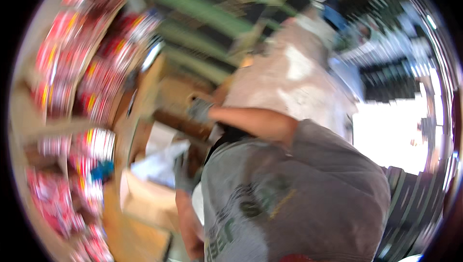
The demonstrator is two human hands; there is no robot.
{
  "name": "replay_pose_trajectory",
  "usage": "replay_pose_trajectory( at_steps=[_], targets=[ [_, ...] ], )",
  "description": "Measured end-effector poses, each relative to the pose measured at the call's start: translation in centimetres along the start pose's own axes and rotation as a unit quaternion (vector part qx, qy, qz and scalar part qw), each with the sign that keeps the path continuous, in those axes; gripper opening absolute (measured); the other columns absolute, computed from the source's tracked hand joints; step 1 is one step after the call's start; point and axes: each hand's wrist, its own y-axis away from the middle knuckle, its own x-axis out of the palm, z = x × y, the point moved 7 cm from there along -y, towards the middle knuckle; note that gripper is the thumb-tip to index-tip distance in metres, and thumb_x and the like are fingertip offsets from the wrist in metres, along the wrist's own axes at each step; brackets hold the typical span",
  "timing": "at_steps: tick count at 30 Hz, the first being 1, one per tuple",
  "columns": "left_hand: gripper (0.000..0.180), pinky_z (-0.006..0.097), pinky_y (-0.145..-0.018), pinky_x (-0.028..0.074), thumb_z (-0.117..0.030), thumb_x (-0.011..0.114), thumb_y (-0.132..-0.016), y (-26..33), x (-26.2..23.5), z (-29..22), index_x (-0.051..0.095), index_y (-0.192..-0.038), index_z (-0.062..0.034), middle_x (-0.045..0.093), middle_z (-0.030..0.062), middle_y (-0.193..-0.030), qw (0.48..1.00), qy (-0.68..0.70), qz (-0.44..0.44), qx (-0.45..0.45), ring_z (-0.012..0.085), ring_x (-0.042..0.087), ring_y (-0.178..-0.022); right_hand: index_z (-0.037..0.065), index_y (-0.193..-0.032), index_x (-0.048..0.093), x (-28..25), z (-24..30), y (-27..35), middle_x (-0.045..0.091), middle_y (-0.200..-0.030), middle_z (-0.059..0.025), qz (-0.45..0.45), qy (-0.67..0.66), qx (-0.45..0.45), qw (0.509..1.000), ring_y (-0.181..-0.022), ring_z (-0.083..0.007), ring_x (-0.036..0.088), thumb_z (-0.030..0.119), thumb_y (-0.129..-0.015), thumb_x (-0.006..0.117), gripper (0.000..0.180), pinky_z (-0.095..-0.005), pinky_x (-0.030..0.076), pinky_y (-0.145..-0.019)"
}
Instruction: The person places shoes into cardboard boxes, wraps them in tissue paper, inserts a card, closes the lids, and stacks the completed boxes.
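Observation:
My left hand (182,174), in a grey work glove, is beside an open cardboard box (149,199). Its fingers look stretched out over the edge of a crumpled white-blue sheet or bag (161,164) in the box. Farther up, my right hand (200,110), gloved too, reaches across to the left above brown cardboard (181,88). Motion blur smears its fingers, so I cannot tell whether it grips anything. My grey printed shirt fills the lower middle and hides part of the space between the arms.
Shelves at the left hold several rows of red-and-white packages (99,83), with a teal item (102,170) among them. A yellowish wooden surface (140,235) lies below the box. Large pale sacks or sheeting (289,69) stand beyond. Dark stacked slats (410,204) are at the right.

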Motion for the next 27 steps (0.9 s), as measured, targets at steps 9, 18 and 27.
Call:
replay_pose_trajectory(
  at_steps=[9,18,27],
  targets=[
    [0.041,0.033,-0.087,0.053,-0.004,0.061,-0.093,-0.8,-4.8,5.6,0.057,-0.134,0.0013,0.067,0.0156,-0.115,0.951,-0.036,-0.298,-0.071,0.0243,0.066,-0.098,0.01,-0.112,0.062,1.6,6.1,2.0,0.068,-0.1,-0.0111,-0.251,0.448,0.296,0.805,-0.09,-0.0298,0.064,0.035,-0.099,0.056,0.028,-0.041,0.05,-0.083],
    [0.033,0.034,-0.077,0.053,-0.01,0.073,-0.087,-11.2,-5.3,-6.4,0.061,-0.115,0.003,0.068,0.014,-0.101,0.961,0.169,-0.215,-0.046,0.0244,0.065,-0.089,-0.001,-0.12,0.057,10.7,13.5,0.6,0.067,-0.103,-0.0138,-0.401,0.138,0.157,0.892,-0.094,-0.022,0.06,0.035,-0.097,0.063,0.043,-0.0384,0.049,-0.085],
    [0.028,0.046,-0.073,0.053,-0.025,0.06,-0.095,-12.2,-6.6,-13.3,0.064,-0.1,0.0017,0.069,0.0235,-0.093,0.991,0.072,-0.106,0.043,0.0402,0.067,-0.084,0.008,-0.115,0.059,9.1,13.4,1.0,0.063,-0.107,-0.0118,-0.26,0.395,-0.003,0.881,-0.104,-0.026,0.059,0.024,-0.101,0.05,0.024,-0.0415,0.047,-0.093]
  ],
)
